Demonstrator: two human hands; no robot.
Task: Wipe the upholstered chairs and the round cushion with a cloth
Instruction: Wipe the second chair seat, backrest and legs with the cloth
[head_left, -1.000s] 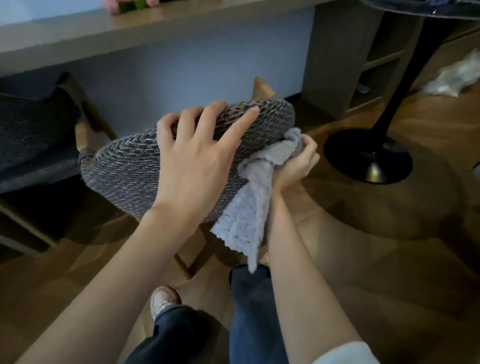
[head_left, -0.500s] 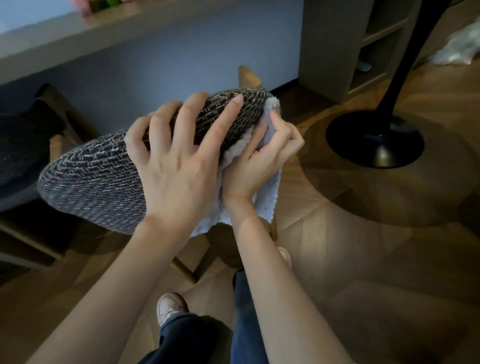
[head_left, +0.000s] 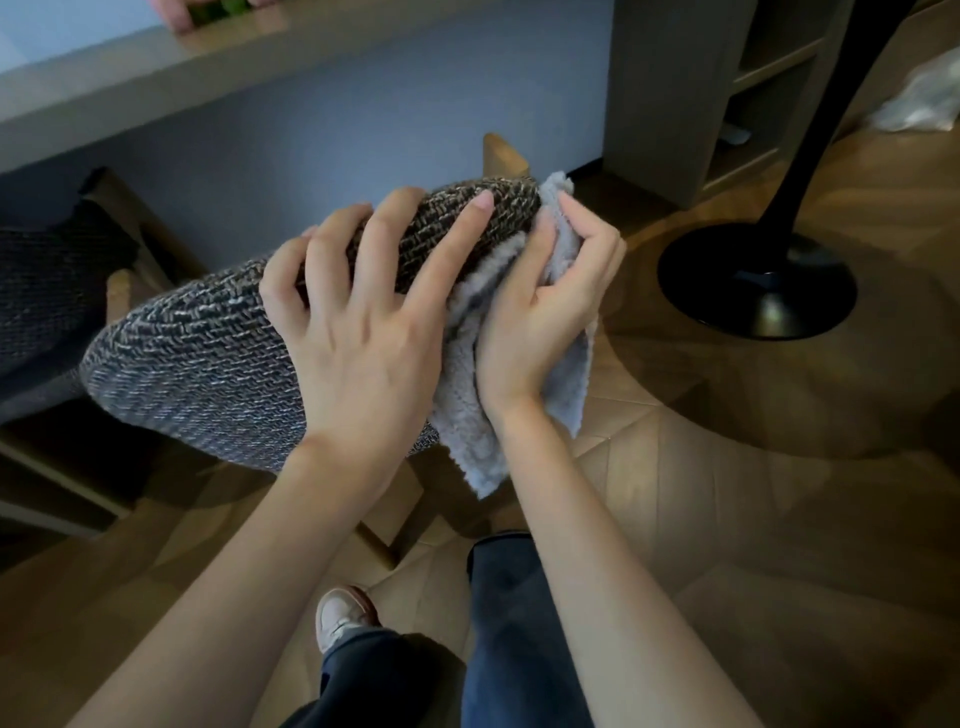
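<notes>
The herringbone wood floor (head_left: 727, 545) carried a black round pedestal base (head_left: 756, 283), which stood flat on the boards. Behind that base a grey open shelf unit (head_left: 675, 93) stood on the floor, and farther behind the base, to its right, lay a crumpled pale bundle (head_left: 919, 101) I could not make out. Well left of the base stood a wooden chair (head_left: 376, 540) on its legs, and left of the base again but nearer me, my pale shoe (head_left: 340, 618).

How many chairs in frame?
2: one dark upholstered chair at far left, one wooden chair behind and under the round cushion, mostly hidden. More may sit out of frame.
</notes>
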